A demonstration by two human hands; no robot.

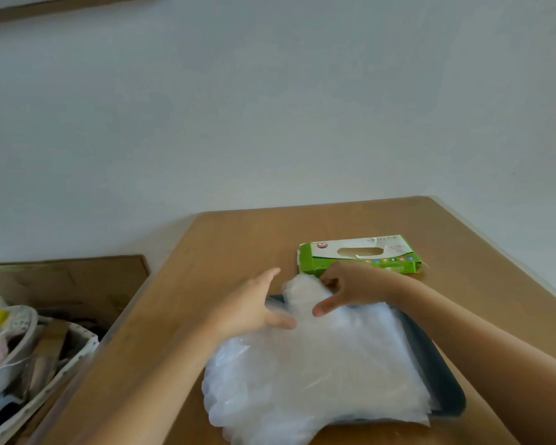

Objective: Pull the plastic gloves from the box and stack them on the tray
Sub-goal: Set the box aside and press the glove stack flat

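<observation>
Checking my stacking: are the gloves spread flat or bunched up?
Mostly spread: the gloves lie flat over the tray, overhanging its left edge; the far end is bunched.

Floppy pile of clear plastic gloves pretty much covers the dark tray, spilling over its near-left edge. The green glove box lies flat just behind the tray, slot facing up.

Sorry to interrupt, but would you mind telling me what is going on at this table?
A person is stacking plastic gloves on a dark tray on the wooden table. The pile covers most of the tray and spills over its near left edge. The left hand rests open on the pile's far left side; the right hand pinches a bunched part at the far end. The green box lies just behind.
</observation>
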